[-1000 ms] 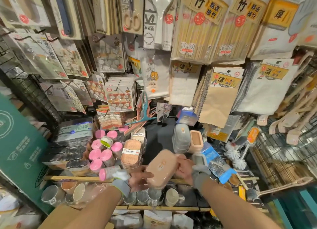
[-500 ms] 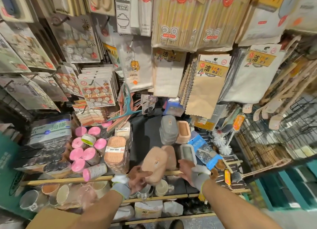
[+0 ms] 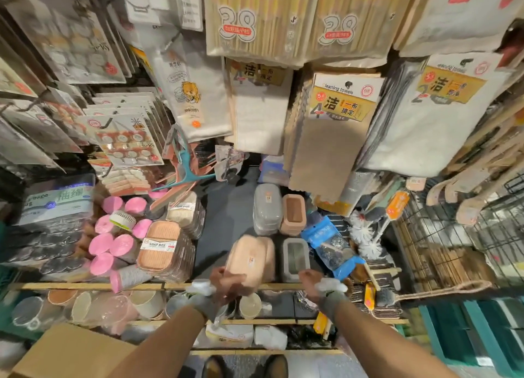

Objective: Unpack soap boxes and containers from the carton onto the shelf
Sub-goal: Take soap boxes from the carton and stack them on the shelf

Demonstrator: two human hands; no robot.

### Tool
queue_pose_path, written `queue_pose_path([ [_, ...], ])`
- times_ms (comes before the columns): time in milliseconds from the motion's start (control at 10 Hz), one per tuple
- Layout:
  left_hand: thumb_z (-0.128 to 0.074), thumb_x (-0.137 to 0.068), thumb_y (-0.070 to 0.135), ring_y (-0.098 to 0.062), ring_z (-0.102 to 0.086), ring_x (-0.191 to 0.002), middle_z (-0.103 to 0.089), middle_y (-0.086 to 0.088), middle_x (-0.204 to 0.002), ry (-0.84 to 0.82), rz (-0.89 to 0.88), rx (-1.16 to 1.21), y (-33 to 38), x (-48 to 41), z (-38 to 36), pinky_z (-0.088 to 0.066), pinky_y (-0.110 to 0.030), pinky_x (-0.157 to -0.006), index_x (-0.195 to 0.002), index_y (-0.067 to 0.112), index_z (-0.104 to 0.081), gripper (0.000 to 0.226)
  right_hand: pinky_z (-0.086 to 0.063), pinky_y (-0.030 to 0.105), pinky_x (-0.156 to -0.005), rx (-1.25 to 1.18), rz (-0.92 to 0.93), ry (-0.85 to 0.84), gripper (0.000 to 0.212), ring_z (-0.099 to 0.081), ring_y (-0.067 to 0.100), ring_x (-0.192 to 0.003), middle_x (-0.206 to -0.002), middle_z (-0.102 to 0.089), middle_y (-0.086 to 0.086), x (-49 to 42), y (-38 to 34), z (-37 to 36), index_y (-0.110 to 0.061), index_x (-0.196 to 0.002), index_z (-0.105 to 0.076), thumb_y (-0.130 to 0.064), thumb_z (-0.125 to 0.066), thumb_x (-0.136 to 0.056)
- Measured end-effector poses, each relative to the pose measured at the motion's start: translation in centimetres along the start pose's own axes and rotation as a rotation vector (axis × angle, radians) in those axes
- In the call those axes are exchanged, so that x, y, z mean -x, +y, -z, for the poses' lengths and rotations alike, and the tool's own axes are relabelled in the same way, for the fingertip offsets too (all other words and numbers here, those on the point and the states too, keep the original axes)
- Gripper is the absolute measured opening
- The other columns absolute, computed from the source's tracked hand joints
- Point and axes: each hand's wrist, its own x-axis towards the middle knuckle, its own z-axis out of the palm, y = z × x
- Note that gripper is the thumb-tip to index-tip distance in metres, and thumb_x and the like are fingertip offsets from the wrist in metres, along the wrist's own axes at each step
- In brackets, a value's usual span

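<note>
My left hand (image 3: 228, 285) has its fingers curled round the near end of a peach container (image 3: 249, 257). The container is tilted, with its far end out over the front of the shelf (image 3: 226, 221). It is blurred, so I cannot tell whether it touches the shelf or hangs just above it.

My right hand (image 3: 310, 282) is at the shelf's front edge, just beside the near end of a grey open container (image 3: 296, 257) that stands right of the peach one. That hand is smeared, so I cannot tell whether its fingers are curled or straight, or whether they touch anything.

Toward the back of the shelf, a stack of grey lidded containers (image 3: 266, 207) stands with a peach open container (image 3: 293, 214) against its right side. On the left half, soap boxes (image 3: 161, 248) with a SOAP BOX label are stacked at the front edge. A second stack (image 3: 184, 210) sits behind them, and pink-lidded jars (image 3: 110, 244) cluster further left. A blue packet (image 3: 329, 244) lies right of the grey open container.

The carton (image 3: 71, 352), brown cardboard, is at the bottom left of my view, below the shelf's front edge and beside my left forearm. Cleaning towels (image 3: 337, 128) hang above the back of the shelf.
</note>
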Motion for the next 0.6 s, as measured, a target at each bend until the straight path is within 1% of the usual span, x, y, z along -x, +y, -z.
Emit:
queue_pose_path([
  [100, -0.086, -0.062, 0.010, -0.040, -0.065, -0.089, -0.064, -0.027, -0.105, 0.090, 0.006, 0.030, -1.3, -3.1, -1.2, -0.056, -0.045, -0.072, -0.109, -0.006, -0.055, 0.059, -0.037, 0.033, -0.102, 0.054, 0.013, -0.038, 0.023, -0.049, 0.031, -0.123, -0.133, -0.054, 0.014, -2.2, 0.1, 1.1, -0.009, -0.097, -0.064, -0.012, -0.041, -0.098],
  [200, -0.086, -0.059, 0.010, -0.042, -0.066, -0.089, -0.063, -0.033, -0.104, 0.120, 0.020, 0.046, -1.5, -4.1, -2.1, -0.056, -0.050, -0.074, -0.113, -0.005, -0.057, 0.063, -0.039, 0.037, -0.101, 0.182, 0.065, -0.075, 0.032, -0.051, 0.034, -0.120, -0.126, -0.058, 0.016, -2.8, 0.0, 2.3, -0.006, -0.119, -0.059, -0.019, -0.040, -0.098],
  [300, -0.077, -0.070, 0.009, -0.038, -0.063, -0.089, -0.061, -0.027, -0.104, 0.094, 0.006, 0.096, -1.3, -5.8, -3.4, -0.054, -0.052, -0.081, -0.109, -0.004, -0.053, 0.048, -0.041, 0.036, -0.097, 0.247, 0.053, -0.104, 0.033, -0.053, 0.033, -0.117, -0.123, -0.059, 0.017, -4.2, -0.1, 3.0, -0.007, -0.121, -0.058, -0.022, -0.042, -0.096],
  [400, -0.062, -0.083, 0.001, -0.034, -0.060, -0.095, -0.057, -0.021, -0.108, 0.140, 0.070, 0.012, -0.3, -5.1, -4.8, -0.052, -0.050, -0.088, -0.087, 0.018, -0.051, 0.020, -0.046, 0.038, -0.097, 0.223, 0.062, -0.116, 0.009, -0.058, 0.029, -0.108, -0.116, -0.062, 0.010, -10.4, 2.9, 2.0, -0.032, -0.087, -0.059, -0.029, -0.051, -0.089],
  [500, -0.062, -0.082, -0.002, -0.030, -0.059, -0.084, -0.056, -0.017, -0.098, 0.145, 0.086, 0.018, -0.8, -6.3, -5.8, -0.053, -0.043, -0.078, -0.087, 0.015, -0.050, 0.020, -0.051, 0.038, -0.088, 0.225, 0.043, -0.141, 0.011, -0.062, 0.026, -0.095, -0.095, -0.062, 0.002, -14.8, 4.9, 1.4, -0.036, -0.083, -0.052, -0.042, -0.052, -0.074],
  [600, -0.064, -0.079, -0.003, -0.031, -0.055, -0.092, -0.054, -0.015, -0.098, 0.138, 0.096, 0.067, -1.2, -7.3, -6.7, -0.050, -0.043, -0.082, -0.102, 0.008, -0.047, 0.031, -0.042, 0.025, -0.072, 0.217, 0.027, -0.166, 0.024, -0.055, 0.019, -0.079, -0.081, -0.057, 0.002, -10.3, 1.2, 2.8, -0.018, -0.112, -0.055, -0.022, -0.050, -0.089],
])
